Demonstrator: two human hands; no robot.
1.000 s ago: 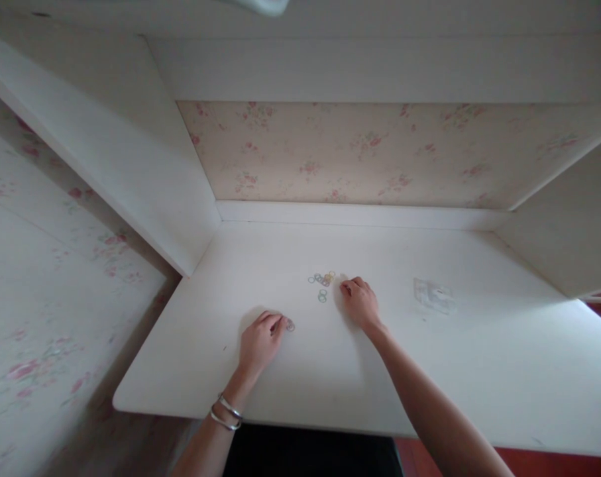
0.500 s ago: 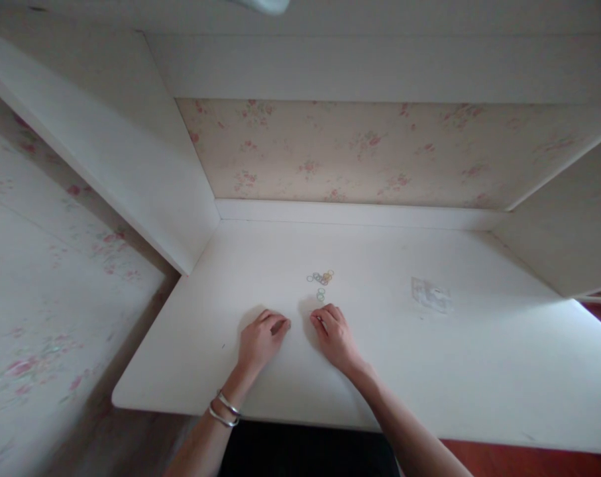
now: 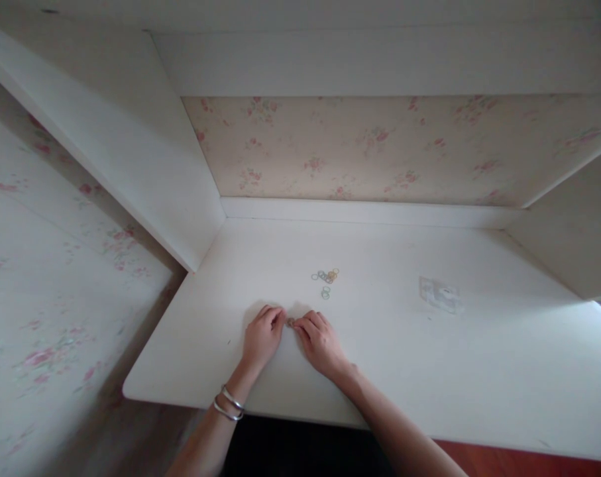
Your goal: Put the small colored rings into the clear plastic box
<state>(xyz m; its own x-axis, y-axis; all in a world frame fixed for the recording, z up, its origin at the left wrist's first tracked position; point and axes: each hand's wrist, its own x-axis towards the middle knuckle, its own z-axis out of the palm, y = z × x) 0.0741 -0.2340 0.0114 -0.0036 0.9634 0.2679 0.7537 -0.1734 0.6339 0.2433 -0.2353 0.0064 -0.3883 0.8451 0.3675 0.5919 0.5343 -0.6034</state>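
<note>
We see the right hand (image 3: 323, 339) with fingertips at small rings (image 3: 290, 322) on the counter (image 3: 419, 377), beside the curled left hand (image 3: 262, 339); whether either grasps anything, we cannot tell.

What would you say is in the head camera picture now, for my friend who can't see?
A person's left hand and right hand are close together on a white desk, with what look like tiny rings by the right fingertips. Beyond lie more thin coloured rings, with a see-through packet farther right.

White desk (image 3: 459, 371), floral wallpaper (image 3: 370, 149), white side panel (image 3: 126, 132), reddish floor (image 3: 499, 458), soft light
</note>
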